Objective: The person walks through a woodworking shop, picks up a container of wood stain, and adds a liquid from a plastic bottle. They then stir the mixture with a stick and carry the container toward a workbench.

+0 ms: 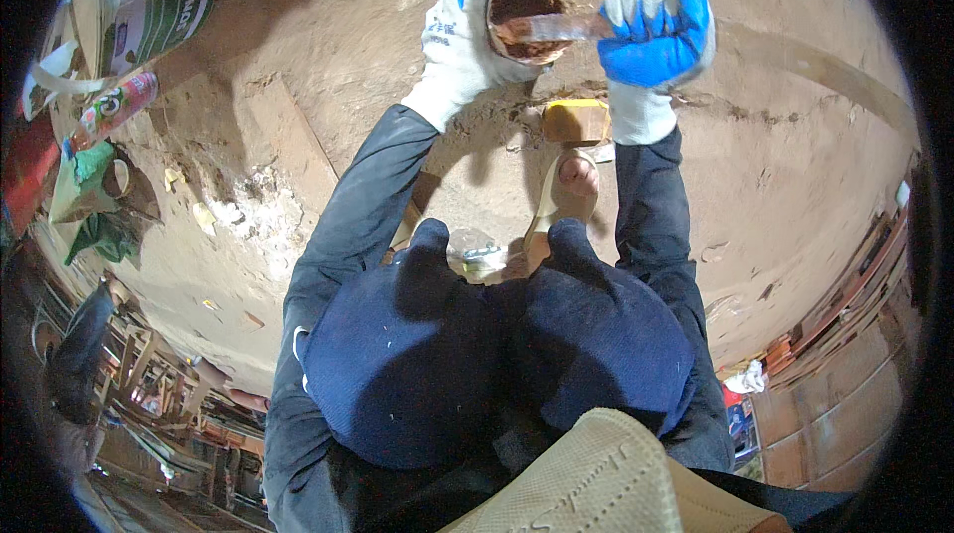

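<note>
My left hand (459, 46), in a white and blue work glove, is closed round the side of a round, hollow vessel (502, 11). Its opening faces right, and its inside is rough and reddish brown. My right hand (656, 36), gloved in white with a blue coating, grips a flat, pale strip-like tool (556, 28). The tool lies level, and its far end reaches into the vessel's mouth. Whether it is a brush or a scraper, I cannot make out. Below the right wrist a yellow-edged brown block (576, 122) sits on the ground by my foot.
A large white and green bucket (159, 11) lies at the upper left, beside a red-labelled plastic bottle (114, 111) and a green bag (94, 180). Wooden pieces (164, 404) are piled at the lower left. A board (815, 71) lies at the right.
</note>
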Motion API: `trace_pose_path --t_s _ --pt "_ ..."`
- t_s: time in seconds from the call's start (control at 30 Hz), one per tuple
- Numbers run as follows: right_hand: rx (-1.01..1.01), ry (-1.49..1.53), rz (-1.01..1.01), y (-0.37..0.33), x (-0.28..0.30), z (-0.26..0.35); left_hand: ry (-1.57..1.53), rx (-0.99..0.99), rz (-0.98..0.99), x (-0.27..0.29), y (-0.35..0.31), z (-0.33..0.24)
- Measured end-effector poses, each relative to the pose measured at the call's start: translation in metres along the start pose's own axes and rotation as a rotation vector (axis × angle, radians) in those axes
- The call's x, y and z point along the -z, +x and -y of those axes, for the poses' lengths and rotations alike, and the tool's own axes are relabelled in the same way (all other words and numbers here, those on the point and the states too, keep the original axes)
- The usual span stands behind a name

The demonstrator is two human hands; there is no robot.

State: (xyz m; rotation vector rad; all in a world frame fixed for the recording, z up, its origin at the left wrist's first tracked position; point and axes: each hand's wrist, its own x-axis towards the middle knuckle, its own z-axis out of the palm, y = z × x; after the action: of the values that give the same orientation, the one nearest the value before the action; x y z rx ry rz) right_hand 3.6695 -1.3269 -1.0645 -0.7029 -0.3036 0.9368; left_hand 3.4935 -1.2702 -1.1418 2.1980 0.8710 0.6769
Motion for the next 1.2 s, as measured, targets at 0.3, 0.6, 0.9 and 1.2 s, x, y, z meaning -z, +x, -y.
trace_pose_path --t_s 0.3,0.6,0.9,1.2 --pt "-0.102 -0.178 0.203 -0.004 0.014 -0.001 0.122 -0.077 0.003 0.008 -0.008 0.007" --pt "0.099 -0.094 0.348 0.015 -0.032 0.011 0.124 -0.031 0.021 0.010 -0.011 0.008" --pt "0.024 -0.187 0.167 0.011 -0.041 0.014 0.158 -0.038 0.027 0.007 -0.010 0.010" --pt "0.049 -0.163 0.297 -0.007 0.004 0.019 0.152 -0.037 0.000 0.002 -0.010 0.007"
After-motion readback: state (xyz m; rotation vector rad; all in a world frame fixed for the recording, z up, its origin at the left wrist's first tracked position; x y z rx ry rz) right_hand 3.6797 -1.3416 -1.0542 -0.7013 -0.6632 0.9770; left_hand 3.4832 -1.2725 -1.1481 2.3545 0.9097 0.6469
